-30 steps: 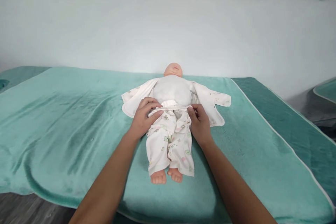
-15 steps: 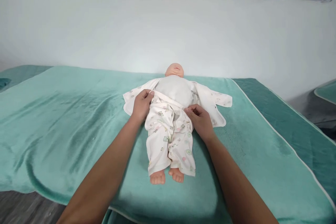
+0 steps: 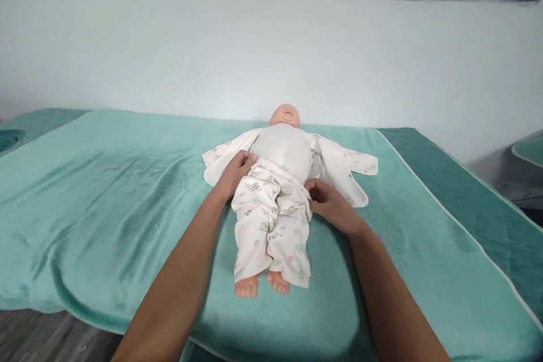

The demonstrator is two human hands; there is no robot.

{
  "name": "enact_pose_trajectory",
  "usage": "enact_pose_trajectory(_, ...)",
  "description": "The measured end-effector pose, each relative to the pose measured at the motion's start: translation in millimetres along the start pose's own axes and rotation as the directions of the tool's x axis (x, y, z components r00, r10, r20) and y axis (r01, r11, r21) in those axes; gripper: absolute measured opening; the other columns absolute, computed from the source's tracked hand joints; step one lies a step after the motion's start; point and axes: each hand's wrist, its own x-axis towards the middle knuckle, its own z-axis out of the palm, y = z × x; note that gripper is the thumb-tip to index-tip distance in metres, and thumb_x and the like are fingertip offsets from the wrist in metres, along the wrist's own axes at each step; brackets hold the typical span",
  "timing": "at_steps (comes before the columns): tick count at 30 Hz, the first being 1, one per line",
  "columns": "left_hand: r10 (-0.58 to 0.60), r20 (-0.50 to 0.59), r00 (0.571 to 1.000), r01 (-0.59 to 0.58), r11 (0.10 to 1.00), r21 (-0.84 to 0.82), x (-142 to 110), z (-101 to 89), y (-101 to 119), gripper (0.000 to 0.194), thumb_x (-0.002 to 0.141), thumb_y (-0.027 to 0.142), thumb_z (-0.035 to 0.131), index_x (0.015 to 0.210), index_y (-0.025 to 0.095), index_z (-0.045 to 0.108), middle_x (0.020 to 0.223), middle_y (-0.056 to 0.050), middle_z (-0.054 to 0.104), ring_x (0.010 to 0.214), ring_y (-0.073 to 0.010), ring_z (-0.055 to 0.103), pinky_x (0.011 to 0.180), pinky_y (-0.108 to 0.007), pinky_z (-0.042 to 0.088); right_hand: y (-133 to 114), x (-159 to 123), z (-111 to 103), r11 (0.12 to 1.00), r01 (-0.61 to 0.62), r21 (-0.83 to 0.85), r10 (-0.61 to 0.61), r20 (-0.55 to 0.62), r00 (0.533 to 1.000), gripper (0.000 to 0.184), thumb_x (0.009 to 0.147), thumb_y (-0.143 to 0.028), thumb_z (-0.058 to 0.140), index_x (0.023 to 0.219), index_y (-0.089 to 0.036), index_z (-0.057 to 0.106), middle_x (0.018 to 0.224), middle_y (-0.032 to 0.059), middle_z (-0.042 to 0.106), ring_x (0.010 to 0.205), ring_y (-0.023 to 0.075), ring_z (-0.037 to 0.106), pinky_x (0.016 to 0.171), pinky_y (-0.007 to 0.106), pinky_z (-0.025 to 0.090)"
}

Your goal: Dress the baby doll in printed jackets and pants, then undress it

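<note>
A baby doll (image 3: 285,116) lies on its back, its head toward the wall and its bare feet toward me. White printed baby pants (image 3: 271,220) cover its legs up to the waist. Its jacket (image 3: 335,167) is spread out to both sides, leaving the pale torso (image 3: 282,147) uncovered. My left hand (image 3: 238,171) is closed on the waistband at the left hip, fingertips partly hidden by the cloth. At the other hip, my right hand (image 3: 328,202) pinches the edge of the pants' waistband, thumb and index finger together.
A green plush blanket (image 3: 127,209) with folds on its left half covers the bed under the doll. Behind stands a white wall (image 3: 271,51), with a dark band above. Grey wooden floor (image 3: 46,336) shows at the lower left.
The waistband, pulled slack and slanting before, now lies closer to the doll's belly. My right hand has shifted slightly outward and down; the doll's feet have swung a little left.
</note>
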Motion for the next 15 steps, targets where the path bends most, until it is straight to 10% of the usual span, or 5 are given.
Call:
enact_pose_trajectory(4, -0.012, 0.072, 0.997, 0.013, 1.000, -0.016, -9.2, -2.0, 6.0, 0.029, 0.088, 0.049, 0.063, 0.091, 0.021, 0.057, 0.074, 0.004, 0.046, 0.067, -0.0112, 0.042, 0.061, -0.024, 0.034, 4.7, 2.6, 12.7, 0.999, 0.005, -0.050, -0.020, -0.308, 0.951, 0.014, 0.081, -0.028, 0.063, 0.085, -0.024, 0.050, 0.069, -0.0051, 0.048, 0.061, 0.0120, 0.041, 0.053, 0.024, 0.031)
enact_pose_trajectory(11, -0.152, 0.329, 0.932, 0.220, 0.959, -0.181, -21.1, -10.8, 18.5, 0.036, 0.085, 0.050, 0.068, 0.110, 0.026, 0.058, 0.078, 0.005, 0.045, 0.061, -0.0080, 0.040, 0.053, -0.021, 0.030, 5.8, 3.4, 14.3, 0.999, 0.032, -0.040, -0.051, -0.741, 0.670, 0.020, 0.082, -0.035, 0.062, 0.095, -0.027, 0.050, 0.066, -0.0064, 0.051, 0.057, 0.0140, 0.046, 0.052, 0.026, 0.037)
enact_pose_trajectory(15, -0.136, 0.460, 0.878, 0.270, 0.932, -0.240, -22.1, -16.5, 18.1, 0.045, 0.079, 0.035, 0.074, 0.119, 0.028, 0.056, 0.090, 0.002, 0.054, 0.066, -0.0079, 0.047, 0.052, -0.019, 0.032, 7.3, 4.9, 7.5, 0.998, 0.008, -0.070, -0.051, -0.645, 0.763, 0.022, 0.082, -0.042, 0.062, 0.092, -0.023, 0.057, 0.082, 0.0000, 0.063, 0.077, 0.0178, 0.056, 0.068, 0.030, 0.044)
